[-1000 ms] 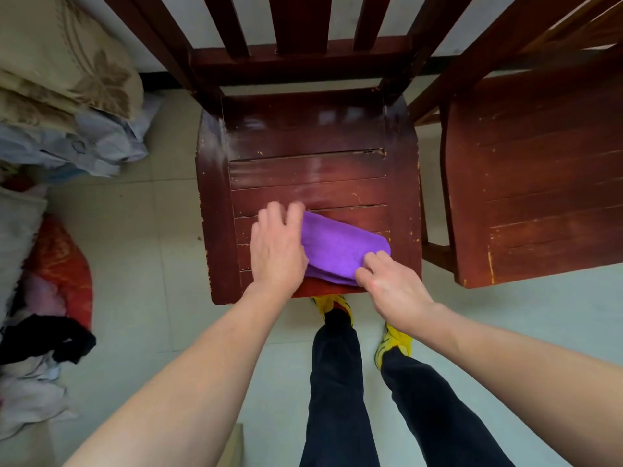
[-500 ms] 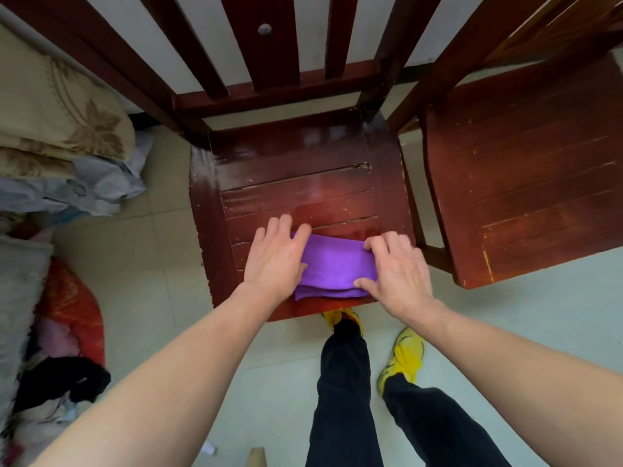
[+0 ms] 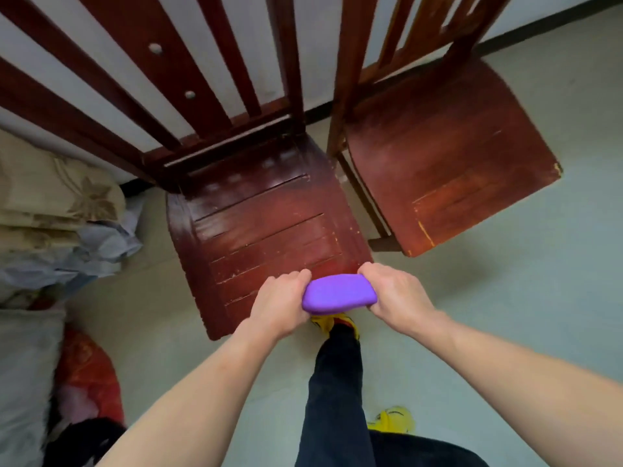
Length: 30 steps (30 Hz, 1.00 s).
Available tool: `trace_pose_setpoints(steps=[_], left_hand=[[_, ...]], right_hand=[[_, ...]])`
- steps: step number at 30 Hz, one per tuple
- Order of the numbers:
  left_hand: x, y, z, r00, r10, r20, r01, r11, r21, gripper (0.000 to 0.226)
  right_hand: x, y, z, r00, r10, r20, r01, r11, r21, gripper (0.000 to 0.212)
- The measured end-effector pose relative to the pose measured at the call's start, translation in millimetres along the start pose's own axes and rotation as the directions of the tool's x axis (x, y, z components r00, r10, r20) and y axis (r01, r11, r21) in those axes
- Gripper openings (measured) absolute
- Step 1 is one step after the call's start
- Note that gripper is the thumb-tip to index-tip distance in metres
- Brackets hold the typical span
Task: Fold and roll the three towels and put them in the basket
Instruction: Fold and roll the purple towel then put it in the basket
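Pale tiled floor (image 3: 505,315), white wall behind with a dark skirting strip. Item one: dark red wooden chair (image 3: 263,224), slatted seat and back, directly ahead of me. Item two: second wooden chair (image 3: 448,176), just beside it on the right, seat bare. Item three: purple towel (image 3: 338,294), rolled into a compact bundle, which I see held in the air at the front edge of the first chair's seat, above a yellow shoe (image 3: 332,323). Left hand (image 3: 281,305) closed around the roll's left end; right hand (image 3: 397,298) closed around its right end, fingers curled over the top. Item four: heap of bedding and clothes (image 3: 57,217) on the floor at left, beige patterned fabric uppermost, red and black pieces lower down. Dark trousers (image 3: 337,399) below the forearms.
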<state>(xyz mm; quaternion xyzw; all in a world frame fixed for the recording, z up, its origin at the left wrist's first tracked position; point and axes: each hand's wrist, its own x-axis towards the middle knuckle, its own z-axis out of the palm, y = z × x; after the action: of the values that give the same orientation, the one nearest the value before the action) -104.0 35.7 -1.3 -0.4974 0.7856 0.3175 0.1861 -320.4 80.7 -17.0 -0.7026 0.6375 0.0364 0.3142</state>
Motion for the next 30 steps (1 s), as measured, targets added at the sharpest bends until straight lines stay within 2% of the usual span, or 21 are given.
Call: trace_pose_setpoints(steps=[4,6,9,12,15,18,19,21,22,25,27,28,30], left_hand=[[-30.4,76.7,-4.4,0.986,0.154,-0.060,-0.153,0.988,0.010,0.026],[-42.3,115.9,-8.7,0.968,0.235,-0.087,-0.229,0.971,0.073,0.025],[-68.3,187.6,-15.2,0.915,0.389,-0.107,-0.364,0.910,0.201,0.027],[-98.2,269.2,-19.2,0.826,0.559,-0.076,-0.506,0.794,0.336,0.033],[-133.3,367.6,-25.3,0.700,0.714,0.017,-0.638,0.614,0.465,0.033],[-150.8,436.3,-33.7,0.599,0.800,0.042,-0.683,0.483,0.547,0.037],[-161.8,478.1,-37.3,0.538,0.839,0.082,-0.706,0.395,0.588,0.039],[-164.8,514.4,-43.3,0.473,0.878,0.079,-0.712,0.328,0.621,0.045],[-168.9,549.6,-45.0,0.400,0.909,0.114,-0.731,0.241,0.639,0.048],[-177.8,632.6,-49.3,0.260,0.954,0.147,-0.726,0.093,0.681,0.052],[-179.6,679.0,-45.6,0.187,0.969,0.159,-0.719,0.025,0.694,0.051],[-180.6,709.5,-41.6,0.134,0.974,0.184,-0.723,-0.031,0.690,0.051],[-180.9,757.0,-34.2,0.062,0.974,0.216,-0.722,-0.105,0.684,0.053]], right_hand=[[-92.5,32.3,-24.0,0.983,0.152,-0.103,-0.140,0.984,0.111,0.030],[-139.0,44.5,-38.8,0.967,0.203,-0.154,-0.184,0.974,0.131,0.032],[-223.4,61.3,-65.0,0.933,0.280,-0.226,-0.265,0.960,0.095,0.041],[-318.9,78.9,-90.4,0.889,0.384,-0.248,-0.369,0.923,0.107,0.048],[-422.8,100.4,-114.3,0.812,0.510,-0.283,-0.480,0.860,0.174,0.049],[-483.9,113.4,-135.1,0.749,0.578,-0.322,-0.526,0.816,0.239,0.052],[-520.4,121.9,-144.9,0.692,0.631,-0.349,-0.562,0.776,0.288,0.053],[-544.4,132.5,-158.4,0.658,0.674,-0.335,-0.587,0.738,0.332,0.056],[-570.3,142.8,-166.3,0.610,0.709,-0.354,-0.610,0.705,0.362,0.059],[-622.2,174.4,-184.6,0.499,0.767,-0.404,-0.647,0.640,0.415,0.061],[-651.7,194.7,-194.9,0.421,0.779,-0.465,-0.682,0.609,0.405,0.053],[-672.5,208.9,-199.2,0.349,0.784,-0.514,-0.710,0.579,0.401,0.047],[-703.0,231.6,-206.4,0.251,0.774,-0.581,-0.764,0.527,0.373,0.039]])
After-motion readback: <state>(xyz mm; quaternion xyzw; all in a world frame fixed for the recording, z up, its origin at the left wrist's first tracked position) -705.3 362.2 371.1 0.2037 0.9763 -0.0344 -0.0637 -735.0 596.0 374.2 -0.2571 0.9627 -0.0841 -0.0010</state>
